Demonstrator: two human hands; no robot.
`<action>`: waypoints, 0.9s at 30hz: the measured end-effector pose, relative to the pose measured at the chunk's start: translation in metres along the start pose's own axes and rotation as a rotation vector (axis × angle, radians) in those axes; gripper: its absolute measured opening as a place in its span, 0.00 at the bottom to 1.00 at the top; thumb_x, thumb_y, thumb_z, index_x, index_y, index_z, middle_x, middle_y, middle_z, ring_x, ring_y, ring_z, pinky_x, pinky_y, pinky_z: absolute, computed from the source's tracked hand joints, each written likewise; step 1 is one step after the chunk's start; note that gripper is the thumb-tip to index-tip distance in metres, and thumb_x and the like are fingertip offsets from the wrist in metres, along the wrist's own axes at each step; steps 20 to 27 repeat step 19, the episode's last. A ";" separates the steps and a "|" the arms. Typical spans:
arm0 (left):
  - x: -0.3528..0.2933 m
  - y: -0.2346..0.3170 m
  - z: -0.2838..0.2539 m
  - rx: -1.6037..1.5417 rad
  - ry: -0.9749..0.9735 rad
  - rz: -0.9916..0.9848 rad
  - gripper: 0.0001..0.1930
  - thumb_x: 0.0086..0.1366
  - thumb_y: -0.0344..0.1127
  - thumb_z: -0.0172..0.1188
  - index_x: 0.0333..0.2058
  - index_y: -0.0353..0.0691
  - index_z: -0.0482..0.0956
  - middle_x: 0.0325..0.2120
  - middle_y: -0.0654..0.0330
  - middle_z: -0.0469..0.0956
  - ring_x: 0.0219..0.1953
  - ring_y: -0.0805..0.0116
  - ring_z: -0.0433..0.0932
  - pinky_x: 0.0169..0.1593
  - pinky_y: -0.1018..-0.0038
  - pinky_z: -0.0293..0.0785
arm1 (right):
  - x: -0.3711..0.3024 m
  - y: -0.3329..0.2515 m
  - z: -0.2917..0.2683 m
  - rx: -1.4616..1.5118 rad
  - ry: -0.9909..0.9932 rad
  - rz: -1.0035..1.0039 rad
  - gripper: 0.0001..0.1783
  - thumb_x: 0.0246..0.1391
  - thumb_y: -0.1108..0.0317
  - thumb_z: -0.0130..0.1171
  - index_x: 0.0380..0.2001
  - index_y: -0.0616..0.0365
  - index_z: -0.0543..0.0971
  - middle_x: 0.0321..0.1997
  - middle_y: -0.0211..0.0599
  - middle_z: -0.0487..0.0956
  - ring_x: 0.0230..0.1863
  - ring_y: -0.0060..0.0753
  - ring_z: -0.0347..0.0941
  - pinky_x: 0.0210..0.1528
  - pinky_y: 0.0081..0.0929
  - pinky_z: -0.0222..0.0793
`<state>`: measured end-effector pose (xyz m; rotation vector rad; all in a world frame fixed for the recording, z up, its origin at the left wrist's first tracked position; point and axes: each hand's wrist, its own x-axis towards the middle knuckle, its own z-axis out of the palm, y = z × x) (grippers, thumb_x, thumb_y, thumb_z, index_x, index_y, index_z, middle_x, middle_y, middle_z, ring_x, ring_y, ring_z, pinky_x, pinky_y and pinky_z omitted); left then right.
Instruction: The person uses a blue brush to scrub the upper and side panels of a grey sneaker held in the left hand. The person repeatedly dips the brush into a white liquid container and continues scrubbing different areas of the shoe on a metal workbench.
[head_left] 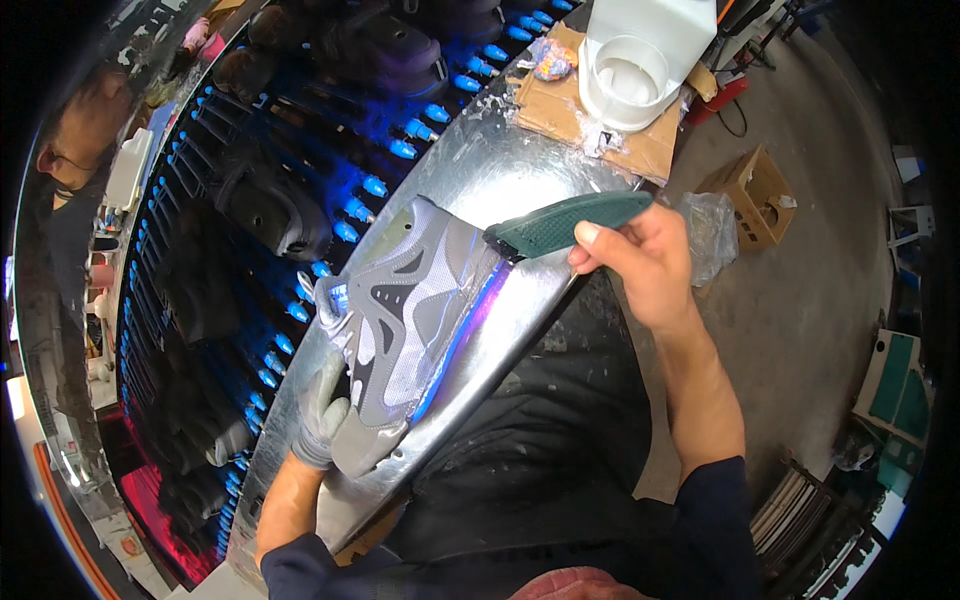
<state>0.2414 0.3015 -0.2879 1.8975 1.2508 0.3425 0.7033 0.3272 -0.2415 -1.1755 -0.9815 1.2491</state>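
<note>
A grey and white sneaker lies on its side over the metal ledge, toe toward me, with purple-blue light along its sole edge. My left hand, in a pale glove, grips the sneaker at its laces and toe. In my bare right hand is a dark green brush, pinched between thumb and fingers. Its flat handle is textured, and the dark bristly end meets the heel's lower edge. Whether the bristles press on the sneaker or sit just in front of it, I cannot tell.
Beyond the metal ledge runs a conveyor with blue-tipped rollers, carrying black shoe parts. A white holder with a clear cup stands on cardboard. A carton and plastic bag lie on the floor. Another person is across the conveyor.
</note>
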 end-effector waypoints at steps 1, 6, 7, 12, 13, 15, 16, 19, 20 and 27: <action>0.003 0.013 0.000 0.004 0.019 0.001 0.35 0.67 0.43 0.53 0.70 0.29 0.69 0.63 0.39 0.77 0.67 0.47 0.75 0.72 0.60 0.66 | 0.009 0.001 -0.004 -0.016 -0.044 0.024 0.07 0.65 0.74 0.64 0.42 0.68 0.84 0.35 0.40 0.86 0.33 0.27 0.83 0.37 0.24 0.82; 0.008 -0.012 0.001 -0.011 -0.015 0.141 0.34 0.74 0.47 0.52 0.69 0.27 0.68 0.63 0.40 0.77 0.66 0.49 0.77 0.69 0.63 0.69 | 0.022 -0.005 -0.005 0.002 -0.103 0.005 0.07 0.63 0.73 0.66 0.39 0.66 0.85 0.31 0.35 0.85 0.31 0.21 0.80 0.34 0.21 0.76; 0.007 -0.011 0.002 -0.028 -0.015 0.128 0.34 0.74 0.48 0.52 0.69 0.27 0.68 0.63 0.41 0.77 0.66 0.50 0.77 0.69 0.64 0.70 | 0.018 -0.005 -0.003 0.002 -0.124 -0.033 0.06 0.63 0.73 0.66 0.39 0.67 0.85 0.32 0.35 0.85 0.31 0.21 0.79 0.34 0.20 0.75; 0.016 0.028 0.002 -0.154 -0.033 -0.006 0.36 0.74 0.51 0.54 0.70 0.26 0.66 0.63 0.43 0.78 0.66 0.53 0.77 0.69 0.63 0.70 | -0.005 -0.021 0.011 -0.268 -0.154 -0.271 0.07 0.58 0.78 0.67 0.39 0.71 0.83 0.34 0.38 0.83 0.32 0.22 0.77 0.33 0.23 0.72; 0.014 0.025 0.001 -0.136 -0.031 0.001 0.37 0.74 0.51 0.54 0.70 0.26 0.66 0.63 0.43 0.78 0.66 0.53 0.77 0.69 0.63 0.70 | -0.008 -0.022 0.014 -0.335 -0.153 -0.368 0.08 0.57 0.78 0.67 0.39 0.71 0.83 0.34 0.39 0.83 0.31 0.24 0.77 0.33 0.23 0.71; 0.012 0.014 0.002 -0.109 -0.028 0.017 0.37 0.74 0.51 0.55 0.70 0.26 0.66 0.63 0.43 0.78 0.65 0.52 0.78 0.68 0.63 0.70 | -0.017 -0.021 0.020 -0.397 -0.134 -0.507 0.07 0.55 0.80 0.67 0.38 0.70 0.83 0.33 0.43 0.82 0.30 0.29 0.78 0.33 0.25 0.72; 0.013 0.012 0.003 -0.101 -0.028 0.023 0.37 0.73 0.51 0.55 0.70 0.26 0.66 0.63 0.43 0.78 0.65 0.52 0.78 0.68 0.63 0.71 | -0.024 -0.017 0.025 -0.344 -0.132 -0.489 0.06 0.55 0.80 0.67 0.37 0.70 0.82 0.33 0.43 0.82 0.30 0.30 0.78 0.34 0.27 0.72; 0.001 0.015 0.005 -0.004 0.039 -0.052 0.38 0.72 0.52 0.56 0.70 0.27 0.66 0.63 0.44 0.78 0.65 0.49 0.78 0.69 0.62 0.70 | -0.036 0.003 0.030 -0.091 -0.151 -0.297 0.05 0.60 0.79 0.64 0.39 0.70 0.82 0.34 0.41 0.83 0.31 0.29 0.80 0.36 0.25 0.76; 0.001 0.015 0.005 -0.004 0.039 -0.052 0.38 0.72 0.52 0.56 0.70 0.27 0.66 0.63 0.44 0.78 0.65 0.49 0.78 0.69 0.62 0.70 | -0.036 0.003 0.030 -0.091 -0.151 -0.297 0.05 0.60 0.79 0.64 0.39 0.70 0.82 0.34 0.41 0.83 0.31 0.29 0.80 0.36 0.25 0.76; 0.001 0.015 0.005 -0.004 0.039 -0.052 0.38 0.72 0.52 0.56 0.70 0.27 0.66 0.63 0.44 0.78 0.65 0.49 0.78 0.69 0.62 0.70 | -0.036 0.003 0.030 -0.091 -0.151 -0.297 0.05 0.60 0.79 0.64 0.39 0.70 0.82 0.34 0.41 0.83 0.31 0.29 0.80 0.36 0.25 0.76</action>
